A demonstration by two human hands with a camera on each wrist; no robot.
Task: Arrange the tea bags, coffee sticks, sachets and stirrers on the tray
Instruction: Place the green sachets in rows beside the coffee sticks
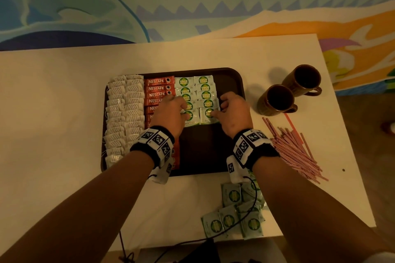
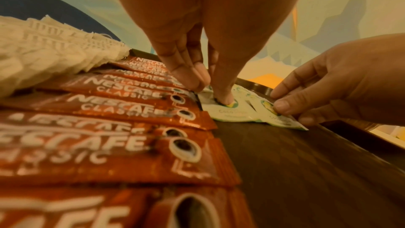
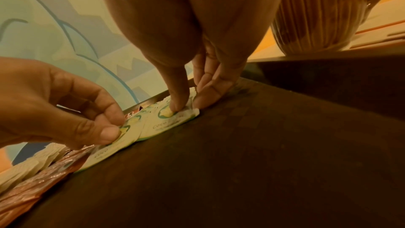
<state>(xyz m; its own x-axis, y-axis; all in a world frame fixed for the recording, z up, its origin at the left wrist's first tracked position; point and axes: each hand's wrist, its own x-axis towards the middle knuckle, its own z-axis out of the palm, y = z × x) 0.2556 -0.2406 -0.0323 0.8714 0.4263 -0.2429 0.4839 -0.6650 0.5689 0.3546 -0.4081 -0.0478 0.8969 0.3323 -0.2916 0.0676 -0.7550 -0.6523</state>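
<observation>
A dark brown tray holds two columns of white tea bags at its left, a column of red coffee sticks, then two columns of green-and-white sachets. My left hand pinches the nearest sachet of the left column, thumb on its logo, fingers at its edge by the coffee sticks. My right hand pinches the nearest sachet of the right column, thumb on top, fingers along its right edge. Both sachets lie flat on the tray, side by side.
Several loose sachets lie on the white table near its front edge. A heap of thin red-striped stirrers lies right of the tray. Two brown mugs stand at the back right. The tray's near right part is bare.
</observation>
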